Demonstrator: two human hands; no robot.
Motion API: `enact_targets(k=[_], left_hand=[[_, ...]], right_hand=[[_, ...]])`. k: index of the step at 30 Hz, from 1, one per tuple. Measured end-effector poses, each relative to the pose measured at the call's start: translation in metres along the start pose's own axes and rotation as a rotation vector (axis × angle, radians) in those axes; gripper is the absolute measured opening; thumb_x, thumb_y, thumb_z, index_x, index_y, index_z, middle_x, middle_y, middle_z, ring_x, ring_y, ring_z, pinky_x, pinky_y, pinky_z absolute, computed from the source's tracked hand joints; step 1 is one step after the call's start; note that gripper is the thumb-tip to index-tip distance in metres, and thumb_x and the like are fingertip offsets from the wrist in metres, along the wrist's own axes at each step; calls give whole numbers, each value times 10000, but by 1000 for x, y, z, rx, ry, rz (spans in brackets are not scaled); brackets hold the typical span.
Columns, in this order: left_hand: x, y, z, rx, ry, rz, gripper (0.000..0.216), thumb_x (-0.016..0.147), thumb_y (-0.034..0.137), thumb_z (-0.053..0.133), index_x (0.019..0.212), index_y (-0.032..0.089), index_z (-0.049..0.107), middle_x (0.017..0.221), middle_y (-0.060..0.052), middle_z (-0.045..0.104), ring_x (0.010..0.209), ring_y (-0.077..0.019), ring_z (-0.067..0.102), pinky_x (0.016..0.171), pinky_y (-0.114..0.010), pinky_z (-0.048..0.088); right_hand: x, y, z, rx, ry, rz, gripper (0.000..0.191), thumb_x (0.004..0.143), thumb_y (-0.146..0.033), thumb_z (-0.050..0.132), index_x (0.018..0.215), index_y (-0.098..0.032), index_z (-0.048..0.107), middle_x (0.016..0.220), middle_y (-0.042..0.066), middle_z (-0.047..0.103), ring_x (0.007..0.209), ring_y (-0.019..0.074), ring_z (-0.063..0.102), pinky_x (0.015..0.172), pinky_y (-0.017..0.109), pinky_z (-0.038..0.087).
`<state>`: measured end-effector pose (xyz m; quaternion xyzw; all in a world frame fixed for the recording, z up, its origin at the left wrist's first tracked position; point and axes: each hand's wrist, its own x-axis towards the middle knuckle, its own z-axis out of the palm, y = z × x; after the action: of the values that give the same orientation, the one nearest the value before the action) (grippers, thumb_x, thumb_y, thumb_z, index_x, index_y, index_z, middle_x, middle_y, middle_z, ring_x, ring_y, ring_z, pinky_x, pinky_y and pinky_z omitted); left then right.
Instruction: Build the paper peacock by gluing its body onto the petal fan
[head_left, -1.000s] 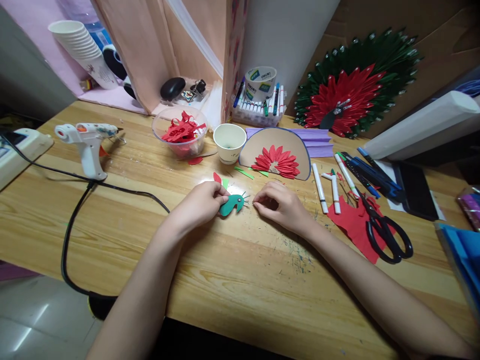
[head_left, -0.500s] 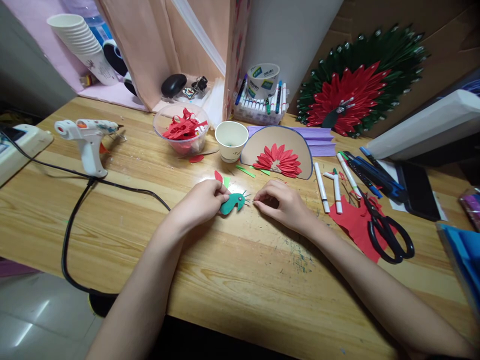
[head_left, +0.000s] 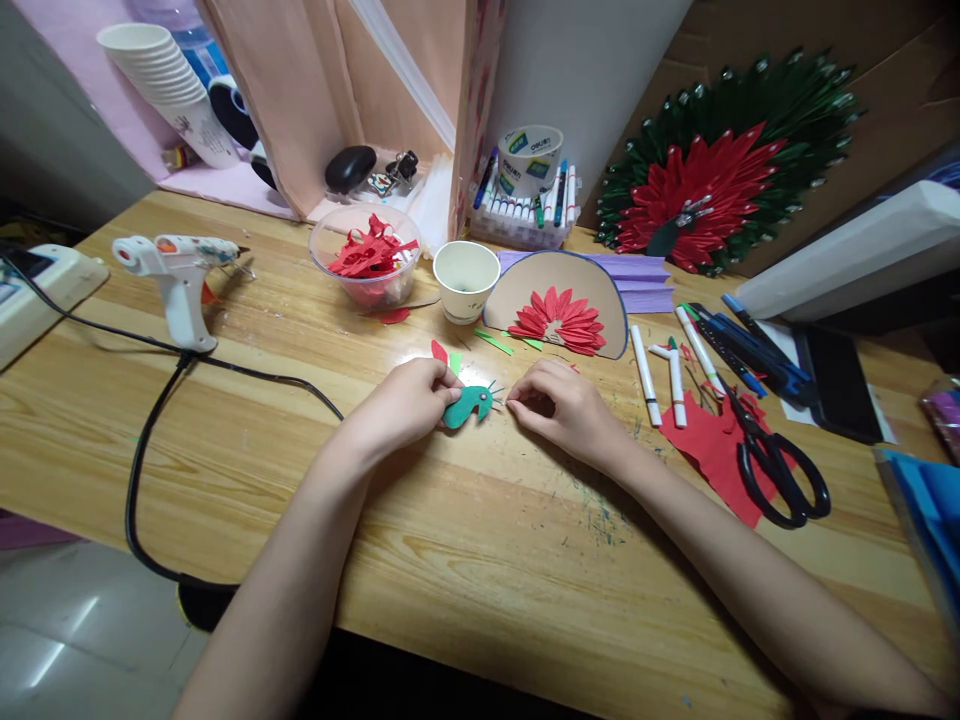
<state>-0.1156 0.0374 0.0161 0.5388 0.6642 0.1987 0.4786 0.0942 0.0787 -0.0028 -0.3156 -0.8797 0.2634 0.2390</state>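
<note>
Between thumb and fingers, my left hand (head_left: 415, 398) pinches a green paper bird's head (head_left: 466, 408) near the middle of the table. The cutout has a small round eye, and thin dark strands fan out from its right end. Just right of those strands is my right hand (head_left: 559, 405), its thumb and forefinger pressed together; whatever they may pinch is too small to make out. Behind the hands lies a semicircular cardboard piece (head_left: 581, 285) bearing a fan of red paper petals (head_left: 559, 318). Small red and green paper scraps (head_left: 454, 363) lie by my left fingers.
A white glue gun (head_left: 180, 280) stands at left, its black cord (head_left: 139, 480) looping across the table. Behind are a clear bowl (head_left: 321, 245) of red scraps and a paper cup (head_left: 466, 300). To the right lie markers (head_left: 645, 375), black scissors (head_left: 780, 475) and red paper (head_left: 709, 465).
The view has shifted very slightly. Both hands and the green bird's head hold almost the same positions.
</note>
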Motion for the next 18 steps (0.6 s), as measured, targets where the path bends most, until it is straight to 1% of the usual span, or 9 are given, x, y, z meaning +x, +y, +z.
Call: enact_targets(k=[3, 5, 7, 9, 11, 13, 16, 18], left_hand=[[-1, 4, 1, -52, -33, -28, 151, 772, 256, 544, 752, 135, 634, 655, -34, 637, 598, -153, 581, 578, -252, 443], [-2, 7, 1, -94, -48, -55, 131, 784, 225, 538, 744, 128, 617, 642, -30, 622, 579, -143, 579, 575, -250, 446], [-3, 13, 1, -161, -67, -88, 117, 795, 192, 527, 746, 121, 606, 644, -26, 610, 572, -137, 581, 577, -250, 455], [-5, 19, 0, -242, -108, -109, 132, 802, 163, 517, 710, 114, 599, 631, -23, 600, 555, -126, 574, 576, -247, 459], [-7, 24, -1, -306, -170, -102, 161, 795, 149, 527, 658, 109, 600, 620, -28, 605, 542, -115, 562, 573, -238, 455], [-9, 29, -3, -351, -223, -72, 151, 776, 157, 557, 646, 107, 616, 634, -37, 630, 559, -114, 562, 570, -229, 452], [-12, 34, -6, -395, -279, -24, 121, 755, 197, 588, 680, 118, 640, 669, -41, 655, 613, -123, 577, 583, -222, 463], [-14, 36, -7, -400, -320, -2, 132, 753, 223, 596, 678, 122, 635, 657, -37, 647, 619, -123, 578, 601, -226, 470]], right_hand=[[-1, 2, 0, 13, -12, -6, 56, 802, -150, 580, 765, -190, 591, 729, 34, 578, 701, 161, 531, 623, 293, 417], [-2, 3, -1, 21, 17, -19, 55, 818, -168, 579, 771, -193, 592, 732, 34, 580, 707, 163, 535, 633, 301, 424], [-4, 3, -2, 30, 96, -50, 55, 833, -188, 578, 783, -202, 594, 751, 34, 591, 722, 166, 543, 649, 314, 433], [-7, 3, -5, 20, 206, -107, 44, 835, -188, 585, 805, -216, 601, 773, 32, 608, 731, 169, 553, 657, 326, 438], [-10, 4, -7, -31, 317, -173, 65, 820, -171, 606, 830, -235, 609, 776, 28, 620, 718, 173, 558, 646, 338, 435], [-14, 5, -9, -107, 402, -212, 113, 801, -161, 625, 856, -260, 619, 767, 25, 627, 697, 182, 561, 633, 353, 429], [-17, 7, -12, -194, 460, -219, 167, 781, -172, 641, 889, -299, 636, 758, 27, 635, 684, 200, 568, 629, 377, 429], [-19, 9, -13, -218, 486, -251, 213, 769, -166, 653, 916, -319, 638, 753, 23, 637, 673, 199, 571, 620, 374, 431]])
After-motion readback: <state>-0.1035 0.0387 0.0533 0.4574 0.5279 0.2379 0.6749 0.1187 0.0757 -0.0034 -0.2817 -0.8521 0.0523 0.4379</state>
